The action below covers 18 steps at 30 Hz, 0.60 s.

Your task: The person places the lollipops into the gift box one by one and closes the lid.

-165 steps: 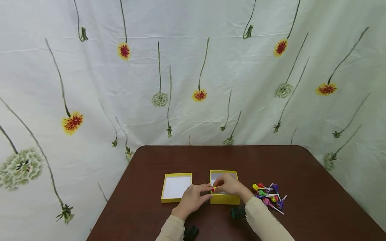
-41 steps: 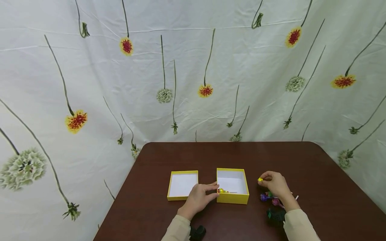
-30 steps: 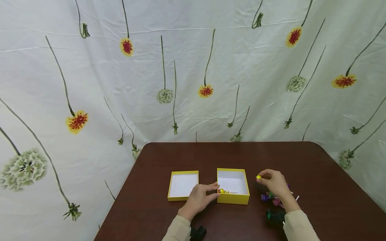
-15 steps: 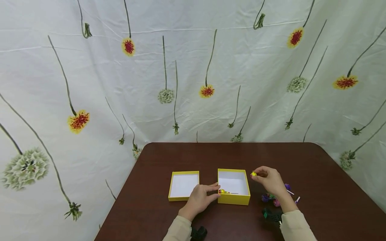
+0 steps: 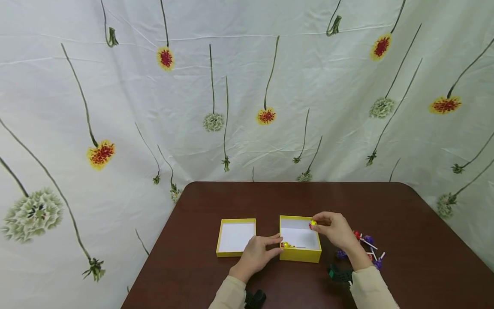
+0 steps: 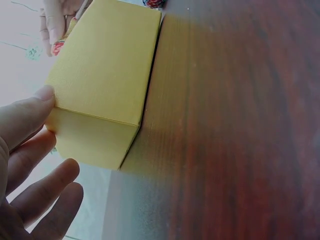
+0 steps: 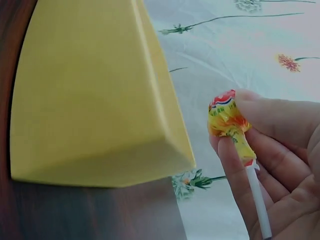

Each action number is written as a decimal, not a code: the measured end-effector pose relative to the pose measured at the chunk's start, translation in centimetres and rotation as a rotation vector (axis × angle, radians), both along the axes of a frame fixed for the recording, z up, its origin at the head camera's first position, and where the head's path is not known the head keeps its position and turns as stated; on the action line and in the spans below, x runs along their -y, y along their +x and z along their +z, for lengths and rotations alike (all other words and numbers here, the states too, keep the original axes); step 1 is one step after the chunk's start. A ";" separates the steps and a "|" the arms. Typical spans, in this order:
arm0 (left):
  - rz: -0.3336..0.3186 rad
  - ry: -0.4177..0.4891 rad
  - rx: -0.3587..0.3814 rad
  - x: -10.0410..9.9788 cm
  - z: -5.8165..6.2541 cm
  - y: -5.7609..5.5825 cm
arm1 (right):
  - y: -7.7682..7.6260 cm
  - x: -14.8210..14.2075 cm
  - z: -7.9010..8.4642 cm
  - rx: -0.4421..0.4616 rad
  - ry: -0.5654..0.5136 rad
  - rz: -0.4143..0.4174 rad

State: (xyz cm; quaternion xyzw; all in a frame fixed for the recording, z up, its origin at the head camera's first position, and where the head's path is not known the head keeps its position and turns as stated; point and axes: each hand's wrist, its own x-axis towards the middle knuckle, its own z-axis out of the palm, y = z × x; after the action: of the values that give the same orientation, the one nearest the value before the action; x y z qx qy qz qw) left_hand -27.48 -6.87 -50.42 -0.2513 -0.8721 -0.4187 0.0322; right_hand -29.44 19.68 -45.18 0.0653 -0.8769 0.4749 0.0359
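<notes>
My right hand point(image 5: 335, 229) pinches a lollipop point(image 7: 229, 117) with a yellow and red wrapper and a white stick. In the head view it hangs over the right rear part of an open yellow box point(image 5: 300, 256) with a white inside. Another yellow-wrapped lollipop point(image 5: 287, 245) lies in the box along the front wall. My left hand point(image 5: 256, 254) is at the box's left side, with thumb point(image 6: 42, 95) and fingers touching near its front left corner; the other fingers stand loosely apart in the left wrist view.
A yellow-rimmed lid point(image 5: 236, 236) with a white inside lies to the left of the box. Several lollipops point(image 5: 369, 242) in red and purple wrappers lie right of the box, partly behind my right forearm. The dark brown table point(image 5: 193, 279) ends at a flower-printed cloth point(image 5: 247, 86).
My right hand has carried the lollipop leftward from beside the pile to over the box, uncovering more of the pile. The left hand has stayed at the box.
</notes>
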 end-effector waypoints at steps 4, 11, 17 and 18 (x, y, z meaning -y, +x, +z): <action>0.004 -0.012 -0.009 0.1 0.0 -0.1 | -0.1 0.6 0.3 0.001 -0.011 0.017; 0.004 -0.028 -0.043 0.0 -0.1 -0.2 | -0.1 1.5 0.1 -0.003 -0.049 0.087; 0.005 -0.029 -0.046 -0.1 0.0 -0.1 | -0.4 2.7 -0.3 0.001 -0.079 0.128; 0.004 -0.030 -0.055 -0.1 0.0 -0.1 | -0.4 2.9 -0.3 0.002 -0.081 0.135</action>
State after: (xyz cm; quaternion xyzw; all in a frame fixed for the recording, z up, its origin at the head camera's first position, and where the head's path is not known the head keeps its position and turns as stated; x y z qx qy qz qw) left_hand -27.57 -6.81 -50.40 -0.2613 -0.8776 -0.3984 0.0531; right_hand -29.84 16.81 -45.52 0.1223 -0.8505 0.5114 0.0056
